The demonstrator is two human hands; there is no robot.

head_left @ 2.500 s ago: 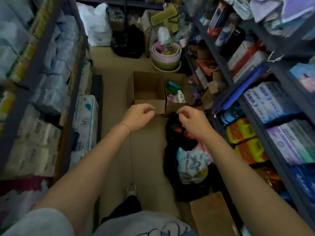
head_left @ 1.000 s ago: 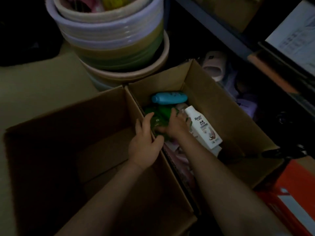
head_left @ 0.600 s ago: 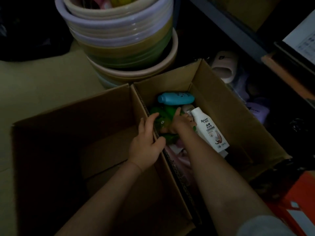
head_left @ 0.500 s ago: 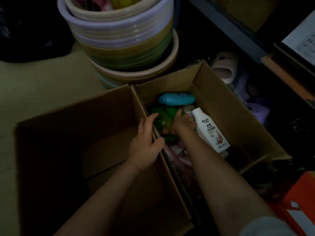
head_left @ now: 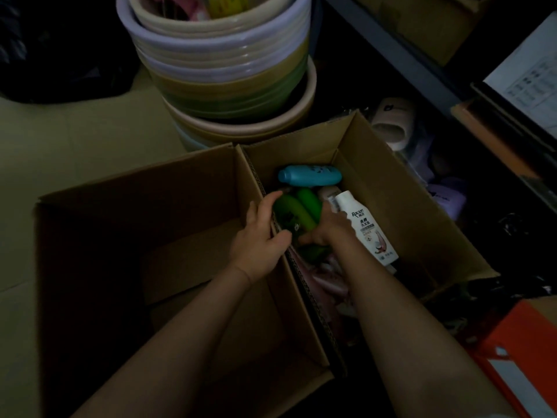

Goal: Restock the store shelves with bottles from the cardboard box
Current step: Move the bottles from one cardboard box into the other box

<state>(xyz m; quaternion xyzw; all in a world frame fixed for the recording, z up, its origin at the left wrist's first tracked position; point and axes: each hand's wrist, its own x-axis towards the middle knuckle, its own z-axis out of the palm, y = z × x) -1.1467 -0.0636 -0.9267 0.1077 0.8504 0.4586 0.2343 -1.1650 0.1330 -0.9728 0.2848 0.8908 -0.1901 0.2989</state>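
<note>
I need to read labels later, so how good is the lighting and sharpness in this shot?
Head view: dim, underexposed; the left box interior is near black. The white bottle label reads clearly; the green bottles under both hands look soft. Wide-angle bending at the edges.

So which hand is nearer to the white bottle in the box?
Right. The right hand is in the box, touching the white bottle's left side. The left hand sits farther left at the cardboard divider, across the green bottles.

You have before you: two cardboard boxes (head_left: 391, 188), side by side; two green bottles (head_left: 297, 212); one blue bottle (head_left: 310, 175); one white bottle (head_left: 366, 227); one stack of basins (head_left: 223, 70); one orange box (head_left: 521, 351).
</note>
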